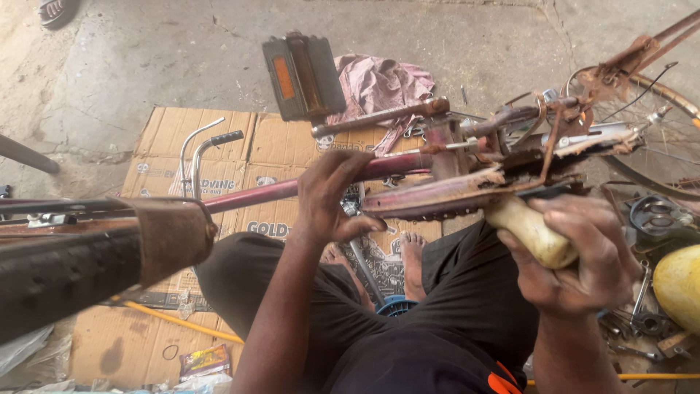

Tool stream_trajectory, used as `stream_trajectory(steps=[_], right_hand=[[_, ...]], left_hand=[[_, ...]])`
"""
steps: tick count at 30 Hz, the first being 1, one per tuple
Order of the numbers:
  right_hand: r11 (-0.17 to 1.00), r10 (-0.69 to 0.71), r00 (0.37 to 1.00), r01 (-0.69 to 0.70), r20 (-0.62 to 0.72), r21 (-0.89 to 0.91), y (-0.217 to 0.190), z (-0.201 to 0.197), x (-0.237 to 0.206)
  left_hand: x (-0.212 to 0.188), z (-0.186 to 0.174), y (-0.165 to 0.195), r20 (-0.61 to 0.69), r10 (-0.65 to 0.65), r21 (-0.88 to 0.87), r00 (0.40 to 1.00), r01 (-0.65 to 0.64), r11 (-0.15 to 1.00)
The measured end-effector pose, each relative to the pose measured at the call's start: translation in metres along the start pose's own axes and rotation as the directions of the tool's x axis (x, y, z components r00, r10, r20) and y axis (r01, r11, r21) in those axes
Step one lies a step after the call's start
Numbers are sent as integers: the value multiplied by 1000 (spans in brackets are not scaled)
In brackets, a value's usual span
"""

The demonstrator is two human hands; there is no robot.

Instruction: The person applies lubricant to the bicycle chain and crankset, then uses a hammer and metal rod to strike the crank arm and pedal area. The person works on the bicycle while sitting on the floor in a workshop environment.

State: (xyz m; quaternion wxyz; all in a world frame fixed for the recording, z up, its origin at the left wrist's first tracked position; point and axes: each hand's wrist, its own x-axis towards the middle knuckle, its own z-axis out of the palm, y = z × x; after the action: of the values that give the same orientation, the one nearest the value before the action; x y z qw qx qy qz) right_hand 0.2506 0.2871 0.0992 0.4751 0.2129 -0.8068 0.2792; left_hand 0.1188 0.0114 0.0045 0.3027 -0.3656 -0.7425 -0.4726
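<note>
**Rusty bicycle frame worked over a cardboard sheet**

The maroon bicycle frame (292, 191) lies across the person's lap above flattened cardboard (168, 219); its far ends are cut off. The wheel (663, 138) shows only partly. The right hand (576, 255) is closed around a pale wooden tool handle (529, 232), whose head is hidden under the frame. The left hand (332, 197) rests open-fingered on the tube. A blue container (397, 305) between the legs is mostly hidden.
</note>
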Motion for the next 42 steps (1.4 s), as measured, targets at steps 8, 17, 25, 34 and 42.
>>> stream_trajectory(steps=[8,17,25,34,42], right_hand=[[966,181,977,-154,-116,208,14,21,-8],[475,537,843,-264,-39,840,74,106,13],[-458,692,228,-594,685,661,149,230,-108],[-619,782,-422,-615,459,488,202,290,-203],[86,850,-169,-890,499,-449,132,299,-237]], left_hand=[[9,-9,-32,-51,-70,-7,996,70,998],[65,-10,-141,-248,-176,-19,953,177,984],[79,-3,-188,-353,-207,73,912,247,966],[68,3,-179,-438,-137,96,888,198,975],[68,6,-174,-439,-194,34,877,232,972]])
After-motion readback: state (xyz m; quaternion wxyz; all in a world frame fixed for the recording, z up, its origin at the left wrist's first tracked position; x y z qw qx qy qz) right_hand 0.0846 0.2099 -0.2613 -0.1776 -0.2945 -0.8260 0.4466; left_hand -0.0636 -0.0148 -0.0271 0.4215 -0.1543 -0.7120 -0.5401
